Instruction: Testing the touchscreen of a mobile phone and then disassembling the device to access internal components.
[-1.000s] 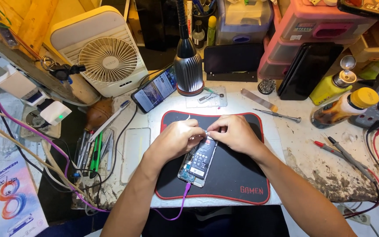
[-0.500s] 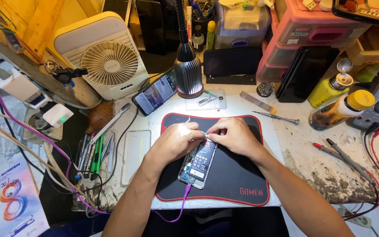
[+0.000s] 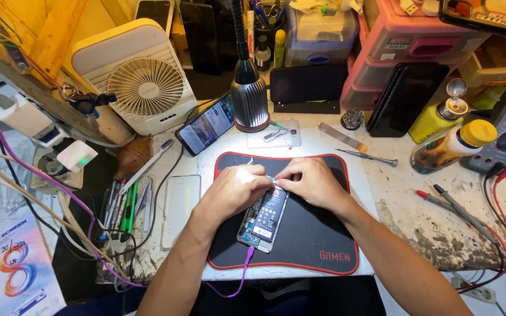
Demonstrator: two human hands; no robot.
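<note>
Far left of the counter [image 3: 417,228]: a white desk fan [image 3: 142,82] stands upright, with a lit phone [image 3: 207,124] propped just right of it and a bundle of tools [image 3: 125,205] lying nearer.

Centre: a black mat with red edging [image 3: 306,246] lies under the work. On it rests the opened phone [image 3: 263,218], back cover off, dark battery showing. Its long axis runs from near-left to far-right, tilted slightly off the near-far line. A purple cable [image 3: 238,281] is plugged into its near end and trails off the near edge of the mat.

The left hand [image 3: 232,190] comes in from the near-left, the right hand [image 3: 311,182] from the near-right. Both meet at the far end of the opened phone, fingertips pinched together over its top edge and touching it; whether a small part is held between them cannot be told. Both hands are equally close to that end; the near end lies free.

A lamp [image 3: 249,96] shines down just beyond the hands.

Right: a screwdriver [image 3: 365,157] lies beyond the mat, then a yellow-capped bottle [image 3: 455,146] and red and black probe leads [image 3: 458,208].
</note>
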